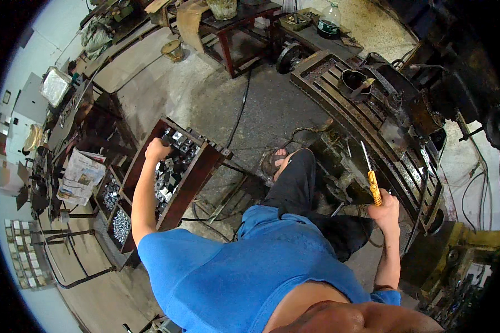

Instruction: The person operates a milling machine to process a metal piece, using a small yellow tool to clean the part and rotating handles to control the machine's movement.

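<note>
At the left, my left hand (158,150) reaches into the far end of a wooden tray (190,193). Its fingers are bent down among small metal blocks (175,166), some shiny and some dark. Whatever they pinch is hidden behind the hand. On the right side, my right hand (385,212) is closed round the yellow handle of a screwdriver (374,187). The slim metal shaft points up and away from me, beside the slotted machine table.
Smaller metal parts (121,225) fill compartments left of the tray, near a folded newspaper (82,176). A long slotted machine table (366,119) runs along the right, bearing a can (354,82). A cable (243,102) crosses the floor toward a red-legged table (228,53).
</note>
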A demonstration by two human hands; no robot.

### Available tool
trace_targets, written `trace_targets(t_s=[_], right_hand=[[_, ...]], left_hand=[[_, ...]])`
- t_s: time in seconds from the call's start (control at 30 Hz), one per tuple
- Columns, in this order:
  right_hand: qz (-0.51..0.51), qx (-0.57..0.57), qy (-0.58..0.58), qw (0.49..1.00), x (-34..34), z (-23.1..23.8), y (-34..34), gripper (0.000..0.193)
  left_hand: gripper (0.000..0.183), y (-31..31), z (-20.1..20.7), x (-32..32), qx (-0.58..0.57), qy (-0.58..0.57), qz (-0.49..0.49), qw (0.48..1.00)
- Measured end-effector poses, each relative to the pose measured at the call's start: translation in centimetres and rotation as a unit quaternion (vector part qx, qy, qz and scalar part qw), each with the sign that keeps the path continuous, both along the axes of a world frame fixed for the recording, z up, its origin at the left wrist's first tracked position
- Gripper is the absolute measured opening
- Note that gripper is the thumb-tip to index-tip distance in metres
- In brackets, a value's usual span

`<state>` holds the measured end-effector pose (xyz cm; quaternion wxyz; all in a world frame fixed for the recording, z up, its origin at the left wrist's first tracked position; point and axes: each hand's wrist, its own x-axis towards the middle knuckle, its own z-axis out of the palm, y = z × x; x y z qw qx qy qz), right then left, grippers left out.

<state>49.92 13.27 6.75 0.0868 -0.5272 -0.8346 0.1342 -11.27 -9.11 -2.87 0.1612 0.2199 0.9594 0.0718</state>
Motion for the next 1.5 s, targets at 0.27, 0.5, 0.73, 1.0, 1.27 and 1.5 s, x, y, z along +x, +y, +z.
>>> trace_targets(t_s=[0.27,0.5,0.73,1.0,1.27,1.5], right_hand=[[0.006,-0.005,0.046,0.999,-0.7,0.2,-0.3,0.026],[0.090,-0.057,0.012,0.994,-2.0,0.1,-1.6,0.025],[0.200,-0.104,-0.027,0.974,-6.5,-0.3,-2.2,0.027],[0.090,-0.115,-0.063,0.987,-0.5,0.2,-0.2,0.033],[-0.092,-0.069,0.389,0.914,13.3,0.3,5.3,0.034],[-0.176,-0.050,0.448,0.875,15.2,-10.4,8.0,0.031]], left_hand=[[0.043,-2.1,-2.5,2.2,0.006,0.207,-0.171,0.963],[0.036,-0.2,0.5,3.1,0.220,0.203,-0.044,0.953],[0.033,13.6,4.4,17.1,0.446,-0.436,-0.146,0.768],[0.014,26.5,1.3,31.5,0.360,-0.588,-0.237,0.684],[0.030,37.3,6.8,46.0,0.369,-0.013,-0.615,0.696],[0.034,44.4,4.9,51.2,0.263,0.096,-0.628,0.726]])
